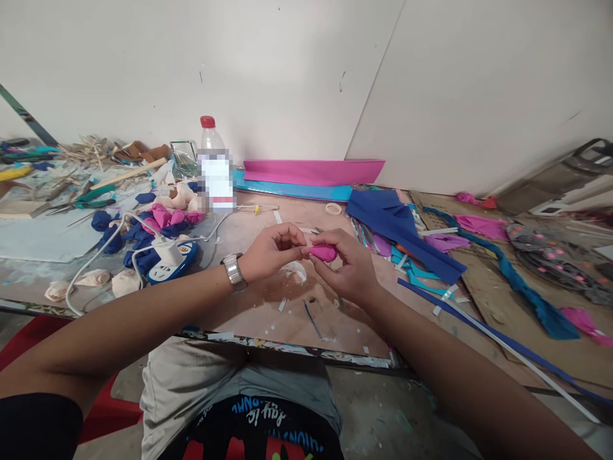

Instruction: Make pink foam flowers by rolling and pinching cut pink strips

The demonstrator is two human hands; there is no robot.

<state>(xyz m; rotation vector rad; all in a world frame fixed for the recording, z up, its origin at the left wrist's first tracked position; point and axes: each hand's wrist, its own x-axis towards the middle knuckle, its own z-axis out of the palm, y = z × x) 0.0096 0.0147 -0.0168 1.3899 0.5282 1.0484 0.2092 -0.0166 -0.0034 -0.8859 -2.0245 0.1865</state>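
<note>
A small magenta rosebud (324,253) of rolled cloth or paper lies between my two hands above the table. My right hand (348,263) is closed around it, with thumb and fingers on its sides. My left hand (274,250), with a metal watch (234,271) on the wrist, pinches the bud's narrow left end. Whether a thread or strip is also between those fingertips I cannot tell. Under the hands lies a scrap of whitish clear film (294,273). Just behind them is a cream-coloured tape ring (333,209).
Finished-looking blue buds (111,239) and pink buds (165,217) are heaped left, beside a blue-and-white power strip (173,262) with white cables. A red-capped bottle (211,137) stands behind. Blue cloth strips (387,220) and cardboard (483,287) cover the right side. Green-handled pliers (93,197) lie left.
</note>
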